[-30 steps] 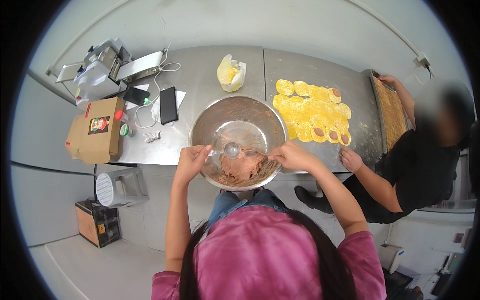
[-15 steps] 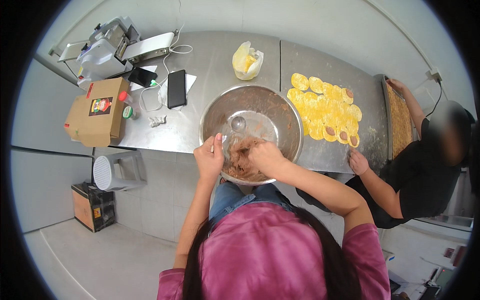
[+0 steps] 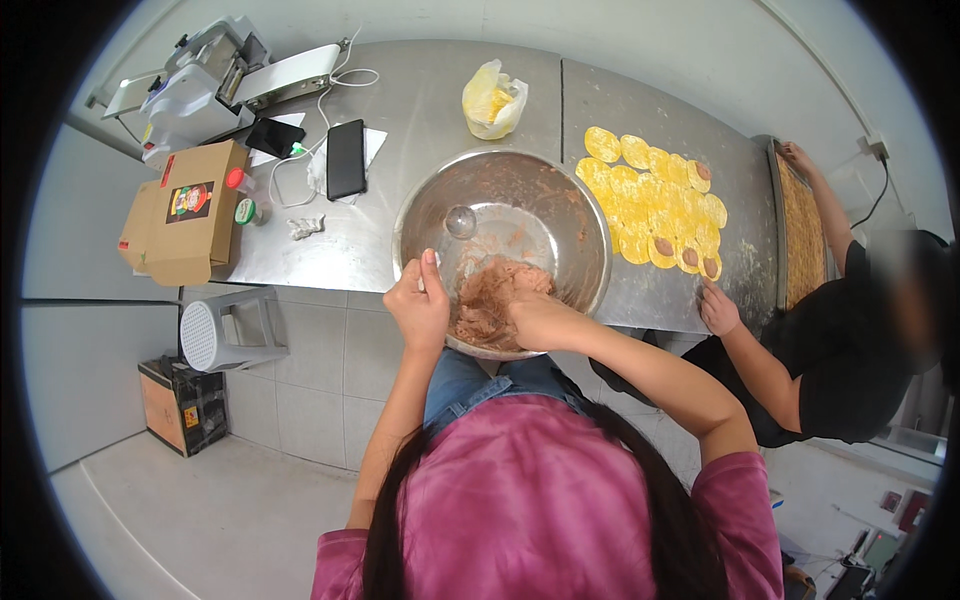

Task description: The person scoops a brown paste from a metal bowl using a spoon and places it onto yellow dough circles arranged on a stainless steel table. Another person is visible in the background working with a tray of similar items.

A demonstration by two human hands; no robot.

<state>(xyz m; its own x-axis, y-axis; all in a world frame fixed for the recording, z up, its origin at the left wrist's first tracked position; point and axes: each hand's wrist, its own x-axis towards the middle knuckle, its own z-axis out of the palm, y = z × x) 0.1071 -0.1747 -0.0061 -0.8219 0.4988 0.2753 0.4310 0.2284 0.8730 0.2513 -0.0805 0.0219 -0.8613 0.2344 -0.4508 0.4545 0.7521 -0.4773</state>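
Observation:
A large steel mixing bowl [image 3: 585, 205] stands at the table's front edge before me. In its near part lies a brownish-pink paste like minced filling [image 3: 490, 290]. My left hand [image 3: 418, 300] is closed on the bowl's left rim, thumb up; a small white bit shows beside the thumb. My right hand [image 3: 540, 318] is pushed into the paste, its fingers hidden. A small round shiny piece [image 3: 461, 222], perhaps a spoon's head, shows against the bowl's inner left wall; its handle cannot be made out.
Right of the bowl lie overlapping yellow rounds [image 3: 640, 205], some topped with brown filling. A co-worker's hand [image 3: 718, 308] is at them; the other holds a tray [image 3: 795, 240]. A yellow-filled plastic bag [image 3: 495, 100], phone [image 3: 346, 160], carton [image 3: 205, 200], small jars [image 3: 246, 211] and machine [image 3: 200, 100] stand around.
My right hand has sunk deeper into the paste and shifted slightly right; the paste has spread and turned over. My left hand stays at the rim. The whole view has shifted slightly.

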